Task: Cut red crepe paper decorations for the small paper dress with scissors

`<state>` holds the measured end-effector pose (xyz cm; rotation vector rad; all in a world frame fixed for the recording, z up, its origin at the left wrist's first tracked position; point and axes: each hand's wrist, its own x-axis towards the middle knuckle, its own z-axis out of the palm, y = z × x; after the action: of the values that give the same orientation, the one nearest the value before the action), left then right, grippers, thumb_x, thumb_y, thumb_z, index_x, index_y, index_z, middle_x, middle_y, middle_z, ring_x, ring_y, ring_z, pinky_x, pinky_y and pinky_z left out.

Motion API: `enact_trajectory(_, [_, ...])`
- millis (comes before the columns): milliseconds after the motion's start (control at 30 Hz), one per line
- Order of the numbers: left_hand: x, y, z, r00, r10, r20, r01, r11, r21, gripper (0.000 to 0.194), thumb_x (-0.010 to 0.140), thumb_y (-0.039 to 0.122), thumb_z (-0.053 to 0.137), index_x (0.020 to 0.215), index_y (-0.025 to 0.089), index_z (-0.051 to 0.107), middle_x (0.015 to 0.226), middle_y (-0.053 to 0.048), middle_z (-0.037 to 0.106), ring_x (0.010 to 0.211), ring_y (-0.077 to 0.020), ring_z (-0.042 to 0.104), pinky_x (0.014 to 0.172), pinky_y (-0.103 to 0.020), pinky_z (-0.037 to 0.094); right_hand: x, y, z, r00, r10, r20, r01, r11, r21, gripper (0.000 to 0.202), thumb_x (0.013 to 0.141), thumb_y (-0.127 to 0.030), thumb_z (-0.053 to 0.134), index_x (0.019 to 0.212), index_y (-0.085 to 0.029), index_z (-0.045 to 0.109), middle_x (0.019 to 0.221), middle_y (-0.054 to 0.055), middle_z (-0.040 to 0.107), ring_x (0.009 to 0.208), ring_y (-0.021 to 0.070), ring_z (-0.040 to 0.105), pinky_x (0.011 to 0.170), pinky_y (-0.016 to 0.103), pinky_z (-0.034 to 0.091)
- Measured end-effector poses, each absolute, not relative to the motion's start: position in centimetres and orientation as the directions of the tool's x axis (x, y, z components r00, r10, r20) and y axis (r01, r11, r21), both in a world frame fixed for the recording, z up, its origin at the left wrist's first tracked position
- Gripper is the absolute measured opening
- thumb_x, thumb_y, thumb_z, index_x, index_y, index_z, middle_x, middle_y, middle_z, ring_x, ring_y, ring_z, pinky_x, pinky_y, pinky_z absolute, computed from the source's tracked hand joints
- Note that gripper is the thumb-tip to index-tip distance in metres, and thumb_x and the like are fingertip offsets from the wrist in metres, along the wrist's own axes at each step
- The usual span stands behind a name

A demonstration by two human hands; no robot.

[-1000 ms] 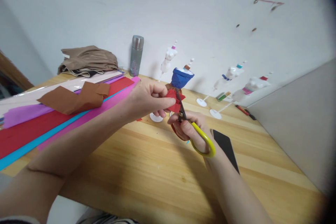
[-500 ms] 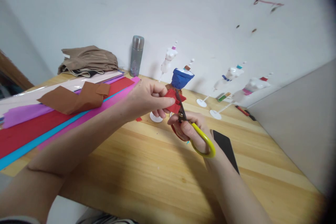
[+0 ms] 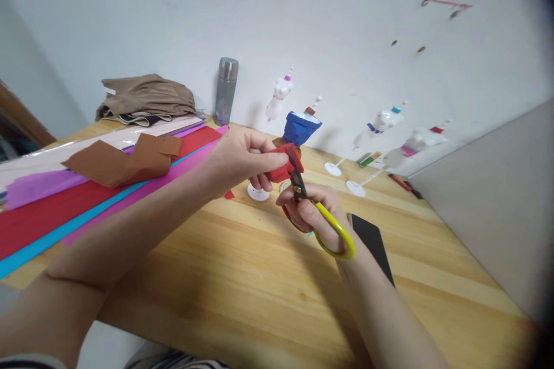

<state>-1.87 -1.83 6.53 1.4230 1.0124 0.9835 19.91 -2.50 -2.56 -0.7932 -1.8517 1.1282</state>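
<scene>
My left hand (image 3: 242, 158) pinches a small piece of red crepe paper (image 3: 281, 167) between thumb and fingers. In my right hand (image 3: 318, 210) are scissors (image 3: 335, 233) with yellow handles, my fingers closed round them. Their dark blades lie at the red piece's right side, and I cannot tell how far apart they are. Just behind the paper stands a small mannequin (image 3: 303, 127) dressed in a blue top, with brown material below it. Part of that mannequin is hidden by the paper and my hands.
At left lie long colored paper sheets (image 3: 108, 207) with a brown piece (image 3: 125, 164) on top. Behind them are a folded brown cloth (image 3: 147, 95) and a thermos (image 3: 226, 91). More white mannequins (image 3: 385, 121) stand along the wall. A dark phone-like slab (image 3: 370, 242) lies by my right wrist.
The red paper's right end, which stuck out beyond the blades, now looks shorter and its outline has changed. My hands have hardly moved, and the view has shifted slightly.
</scene>
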Motion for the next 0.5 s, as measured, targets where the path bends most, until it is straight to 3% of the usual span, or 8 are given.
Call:
enact_trajectory(200, [-2.23,-1.64,6.33,0.375,0.927,0.027,0.061,-0.054,0.997,0.015,0.076,0.019,0.075,0.063,0.014,0.068,0.051,-0.001,0.068,0.045,-0.0102,0.063,0.049,-0.018,0.055,19.74,-2.64,-2.37,-0.461,0.827,0.322,0.077,0.399,-0.914,0.052,0.090,-0.072,0.066,0.091,-0.021,0.076,0.059,0.000,0.050,0.057,0.0176,0.054,0.049,0.029,0.043])
enact_trajectory(500, [-2.06,-1.84,6.56,0.377,0.926,0.021,0.050,-0.043,0.998,0.021,0.079,0.013,0.070,0.058,0.013,0.066,0.048,0.001,0.065,0.041,-0.0085,0.060,0.045,-0.016,0.051,19.63,-2.66,-2.09,-0.473,0.828,0.302,0.090,0.386,-0.918,0.054,0.089,-0.074,0.066,0.089,-0.021,0.075,0.058,0.000,0.049,0.057,0.0174,0.052,0.048,0.029,0.040])
